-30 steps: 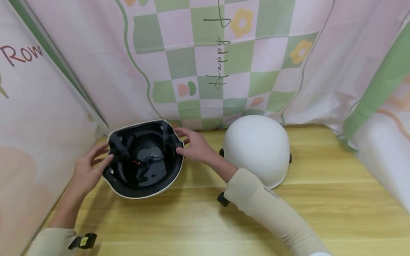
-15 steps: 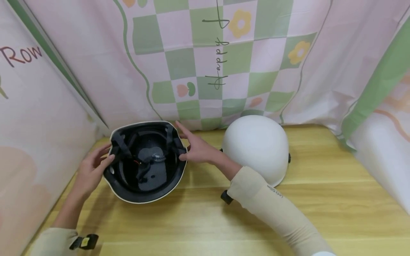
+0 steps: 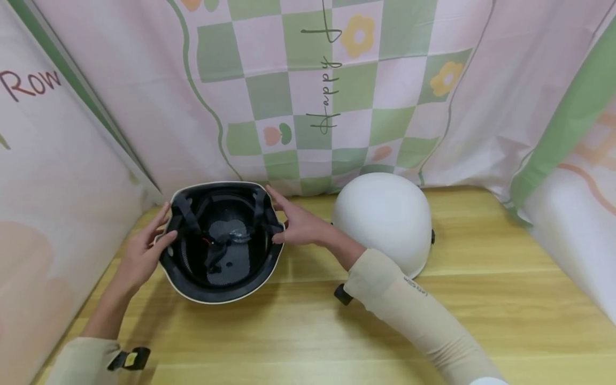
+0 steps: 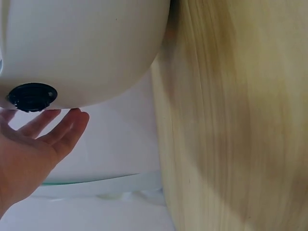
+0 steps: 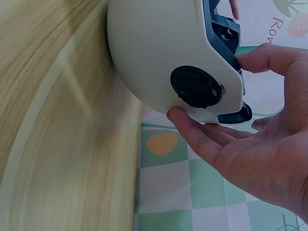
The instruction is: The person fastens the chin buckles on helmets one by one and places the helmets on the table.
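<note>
An upturned white helmet (image 3: 218, 297) with a black padded inside and dark straps lies at the left of the table in the head view, opening upward. My left hand (image 3: 139, 256) holds its left side, thumb on the rim and fingers outside. In the left wrist view those fingertips touch the shell below a round black knob (image 4: 32, 97). My right hand (image 3: 303, 223) holds the opposite side, thumb at the rim. The right wrist view shows a fingertip against the white shell (image 5: 149, 53) near another black knob (image 5: 196, 86). The shell's underside appears to rest on the wood.
A second white helmet (image 3: 383, 222) sits dome up on the wooden table (image 3: 269, 342), right of my right hand and partly behind the forearm. A checkered curtain (image 3: 313, 96) hangs along the back edge, and a pale one (image 3: 72, 160) along the left.
The upturned helmet has shifted slightly to the right, both hands moving with it. My right index finger has straightened along the far rim. The dome-up helmet stays in place.
</note>
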`<state>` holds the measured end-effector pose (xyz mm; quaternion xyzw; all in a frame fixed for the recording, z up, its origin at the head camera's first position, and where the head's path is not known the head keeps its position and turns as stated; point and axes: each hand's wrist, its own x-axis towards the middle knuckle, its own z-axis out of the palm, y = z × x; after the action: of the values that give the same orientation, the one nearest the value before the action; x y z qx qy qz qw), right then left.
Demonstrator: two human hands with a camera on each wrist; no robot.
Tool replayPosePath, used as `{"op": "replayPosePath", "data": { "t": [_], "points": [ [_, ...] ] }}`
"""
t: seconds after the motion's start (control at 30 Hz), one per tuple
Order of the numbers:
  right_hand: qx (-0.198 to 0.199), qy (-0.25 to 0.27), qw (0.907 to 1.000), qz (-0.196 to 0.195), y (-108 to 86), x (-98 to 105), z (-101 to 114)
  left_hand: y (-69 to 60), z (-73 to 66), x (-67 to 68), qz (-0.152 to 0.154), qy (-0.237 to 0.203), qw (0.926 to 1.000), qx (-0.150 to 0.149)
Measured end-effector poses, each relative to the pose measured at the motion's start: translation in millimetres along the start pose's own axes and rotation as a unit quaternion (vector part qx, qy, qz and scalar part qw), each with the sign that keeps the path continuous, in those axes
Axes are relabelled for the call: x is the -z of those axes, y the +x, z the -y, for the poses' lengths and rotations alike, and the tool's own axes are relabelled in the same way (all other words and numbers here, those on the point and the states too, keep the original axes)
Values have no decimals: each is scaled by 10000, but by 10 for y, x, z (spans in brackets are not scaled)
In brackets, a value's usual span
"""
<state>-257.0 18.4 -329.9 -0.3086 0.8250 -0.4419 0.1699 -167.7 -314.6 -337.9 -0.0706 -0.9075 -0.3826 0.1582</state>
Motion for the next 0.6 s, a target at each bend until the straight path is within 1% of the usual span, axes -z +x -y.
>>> {"op": "replayPosePath", "data": {
  "t": [0.17, 0.37, 0.47, 0.6],
  "points": [
    [-115, -48, 9999, -17, -14, -1, -7, 16, -5, -15, 37, -16, 9999, -120],
    [-231, -141, 9996, 7, -18, -8, -12, 28, -23, -38, 11, -343, 9991, -239],
    [-240, -172, 9995, 54, -19, -4, -11, 26, -36, -40, 11, -397, 9990, -198],
    [-161, -83, 9997, 140, -22, 9, -23, 7, -28, -43, 29, -320, 9994, -126]
  ]
}}
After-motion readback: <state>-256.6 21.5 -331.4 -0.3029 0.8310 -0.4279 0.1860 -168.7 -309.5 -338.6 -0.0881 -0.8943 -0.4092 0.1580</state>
